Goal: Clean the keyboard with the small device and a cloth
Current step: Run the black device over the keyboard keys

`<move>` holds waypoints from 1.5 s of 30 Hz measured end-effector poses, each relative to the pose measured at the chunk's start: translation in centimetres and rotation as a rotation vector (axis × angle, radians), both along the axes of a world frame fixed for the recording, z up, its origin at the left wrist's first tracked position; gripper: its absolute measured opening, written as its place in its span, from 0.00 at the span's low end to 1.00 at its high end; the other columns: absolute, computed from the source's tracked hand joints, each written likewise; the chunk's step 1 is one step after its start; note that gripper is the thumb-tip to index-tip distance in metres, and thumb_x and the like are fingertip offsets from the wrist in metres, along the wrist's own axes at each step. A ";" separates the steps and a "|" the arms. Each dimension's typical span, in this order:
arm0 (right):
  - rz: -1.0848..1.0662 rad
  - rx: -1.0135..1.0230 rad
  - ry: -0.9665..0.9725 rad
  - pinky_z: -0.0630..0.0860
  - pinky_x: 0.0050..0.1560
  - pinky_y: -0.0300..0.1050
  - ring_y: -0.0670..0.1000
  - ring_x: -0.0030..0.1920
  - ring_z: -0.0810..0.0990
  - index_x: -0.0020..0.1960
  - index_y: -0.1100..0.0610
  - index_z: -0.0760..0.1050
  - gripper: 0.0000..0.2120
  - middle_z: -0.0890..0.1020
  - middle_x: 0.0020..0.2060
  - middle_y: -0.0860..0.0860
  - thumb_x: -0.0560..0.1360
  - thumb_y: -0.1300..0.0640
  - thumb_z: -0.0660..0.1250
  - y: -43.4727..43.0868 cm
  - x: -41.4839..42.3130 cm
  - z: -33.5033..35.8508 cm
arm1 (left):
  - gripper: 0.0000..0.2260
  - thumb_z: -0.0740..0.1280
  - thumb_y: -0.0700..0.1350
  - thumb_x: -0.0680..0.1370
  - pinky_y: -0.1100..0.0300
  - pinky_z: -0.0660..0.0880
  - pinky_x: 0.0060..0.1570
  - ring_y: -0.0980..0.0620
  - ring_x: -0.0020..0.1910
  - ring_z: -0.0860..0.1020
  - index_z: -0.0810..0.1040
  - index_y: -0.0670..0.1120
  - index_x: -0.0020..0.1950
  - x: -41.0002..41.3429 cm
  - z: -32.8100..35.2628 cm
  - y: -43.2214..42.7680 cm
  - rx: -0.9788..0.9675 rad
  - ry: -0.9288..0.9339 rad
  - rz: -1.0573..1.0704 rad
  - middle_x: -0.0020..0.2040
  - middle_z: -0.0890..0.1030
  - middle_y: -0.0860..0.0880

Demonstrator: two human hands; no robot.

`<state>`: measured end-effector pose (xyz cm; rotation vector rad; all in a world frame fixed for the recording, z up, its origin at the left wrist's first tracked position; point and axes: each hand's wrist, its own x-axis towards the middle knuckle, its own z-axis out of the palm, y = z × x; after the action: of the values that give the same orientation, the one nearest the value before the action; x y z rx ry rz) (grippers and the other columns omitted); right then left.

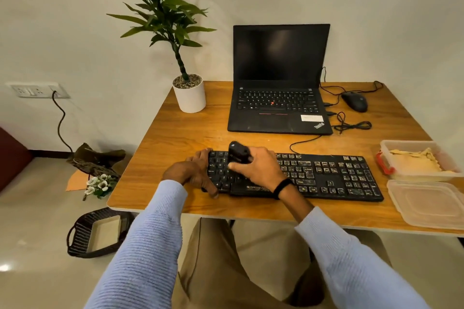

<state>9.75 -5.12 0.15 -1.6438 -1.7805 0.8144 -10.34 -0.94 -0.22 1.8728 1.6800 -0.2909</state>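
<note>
Right hand is gripping the small black device, fingers curled round it, holding it on the left-side keys of the keyboard. Left hand is clamping the keyboard's left end, fingers wrapping its edge. Keyboard is lying near the front edge of the table. Cloth is sitting in the open container, well right.

"ThinkPad" logo on the near right corner of the laptop; brand mark, apparently "ZEBRONICS", on the near edge of the keyboard, whose keys include Z and X.
</note>
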 end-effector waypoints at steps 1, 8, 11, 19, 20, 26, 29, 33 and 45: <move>0.065 -0.032 -0.038 0.77 0.38 0.38 0.47 0.40 0.80 0.47 0.52 0.79 0.12 0.82 0.40 0.48 0.69 0.47 0.75 0.3 -0.2 0.2 | 0.65 0.84 0.51 0.58 0.39 0.62 0.73 0.42 0.76 0.58 0.40 0.54 0.81 -0.1 0.1 0.0 0.001 -0.005 -0.002 0.79 0.57 0.49; 0.144 -0.145 -0.068 0.80 0.46 0.47 0.50 0.44 0.81 0.45 0.51 0.78 0.12 0.82 0.41 0.49 0.67 0.47 0.76 2.4 0.1 1.4 | 0.63 0.84 0.49 0.60 0.40 0.62 0.73 0.43 0.76 0.58 0.42 0.55 0.81 -0.4 -0.1 -0.1 0.016 -0.065 0.012 0.79 0.57 0.49; -0.025 -0.004 -0.012 0.80 0.50 0.48 0.50 0.46 0.80 0.48 0.52 0.79 0.13 0.83 0.43 0.48 0.68 0.48 0.76 2.6 0.0 1.0 | 0.63 0.84 0.48 0.61 0.40 0.60 0.73 0.43 0.77 0.56 0.41 0.55 0.81 -0.6 -0.1 -0.4 0.004 -0.102 0.016 0.79 0.55 0.49; 0.043 0.018 -0.084 0.76 0.43 0.41 0.48 0.46 0.79 0.49 0.51 0.79 0.14 0.82 0.43 0.47 0.68 0.46 0.75 4.5 -1.2 0.8 | 0.62 0.83 0.48 0.62 0.42 0.59 0.73 0.43 0.76 0.56 0.42 0.56 0.81 -0.8 -0.3 -0.8 0.009 -0.158 0.028 0.79 0.55 0.50; 0.146 -0.060 -0.104 0.77 0.47 0.44 0.48 0.46 0.80 0.49 0.51 0.79 0.15 0.83 0.44 0.46 0.66 0.45 0.76 4.8 -1.5 1.0 | 0.62 0.83 0.48 0.62 0.42 0.59 0.73 0.44 0.77 0.56 0.42 0.56 0.81 -0.9 -0.2 -0.7 0.012 -0.153 0.030 0.79 0.55 0.50; 0.017 -0.060 -0.038 0.78 0.51 0.46 0.49 0.49 0.80 0.51 0.50 0.79 0.16 0.83 0.46 0.48 0.66 0.46 0.76 6.0 -2.4 0.8 | 0.63 0.84 0.48 0.61 0.41 0.58 0.74 0.43 0.77 0.55 0.41 0.57 0.81 -1.0 -0.3 -0.9 0.012 -0.188 0.049 0.79 0.54 0.50; 0.036 -0.132 0.066 0.79 0.52 0.51 0.49 0.48 0.81 0.50 0.52 0.79 0.17 0.84 0.46 0.49 0.65 0.47 0.77 5.7 -3.6 1.1 | 0.62 0.84 0.48 0.61 0.40 0.58 0.73 0.44 0.76 0.56 0.42 0.58 0.80 -1.4 -0.6 -0.8 0.015 -0.211 0.059 0.79 0.55 0.50; 0.102 -0.184 0.188 0.79 0.56 0.53 0.47 0.51 0.82 0.54 0.51 0.78 0.25 0.84 0.48 0.48 0.60 0.44 0.79 6.0 -4.3 0.4 | 0.60 0.85 0.51 0.58 0.42 0.62 0.72 0.46 0.74 0.60 0.49 0.56 0.79 -1.6 -0.9 -1.0 0.042 -0.234 0.087 0.76 0.61 0.53; 0.146 -0.168 -0.282 0.72 0.59 0.48 0.55 0.60 0.76 0.63 0.56 0.73 0.26 0.79 0.58 0.55 0.68 0.51 0.76 6.8 -5.3 3.7 | 0.63 0.85 0.51 0.58 0.39 0.59 0.74 0.45 0.77 0.55 0.45 0.58 0.81 -2.0 -1.2 -1.0 0.029 -0.294 0.088 0.79 0.55 0.52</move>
<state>4.50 1.70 3.84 -1.8281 -2.0954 0.8503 -12.30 -1.96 -1.41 1.7580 1.5655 0.0441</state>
